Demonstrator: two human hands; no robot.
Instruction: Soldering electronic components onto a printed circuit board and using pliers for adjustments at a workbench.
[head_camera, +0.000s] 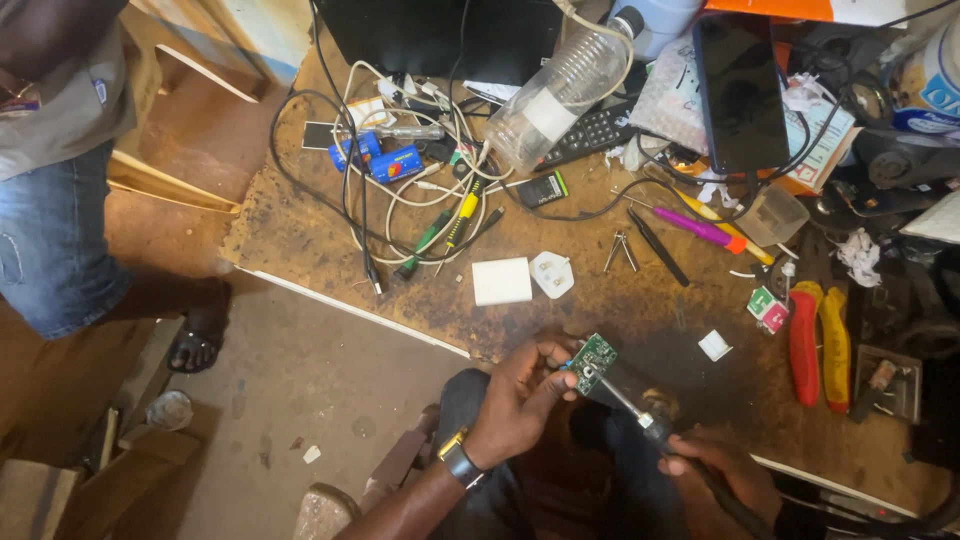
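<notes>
Left hand: my left hand (522, 392) pinches a small green circuit board (594, 362) between thumb and fingertips, fingers narrow, clamped on its edge; a watch sits on that wrist.
Right hand: my right hand (712, 472) is wrapped round the handle of a soldering iron (640, 412), fingers curled fully about it.
Iron tip: the metal tip touches the face of the circuit board.
Board's place: held in the air at the near edge of the workbench (300, 235), just above my lap.
Near the board: a white square adapter block (501, 281) and a white three-pin plug (552, 273) lie flat on the bench, just beyond my left hand.
Further right: tweezers (655, 245), a purple-handled screwdriver (700, 228), and red and yellow-handled pliers (818, 342).
Back of the bench: a tangle of white and black cables (400, 180), a clear plastic bottle (560, 90) on its side, a dark tablet (740, 90).
Another person: stands at left in denim shorts (50, 240) and a sandal, well apart from my hands.
</notes>
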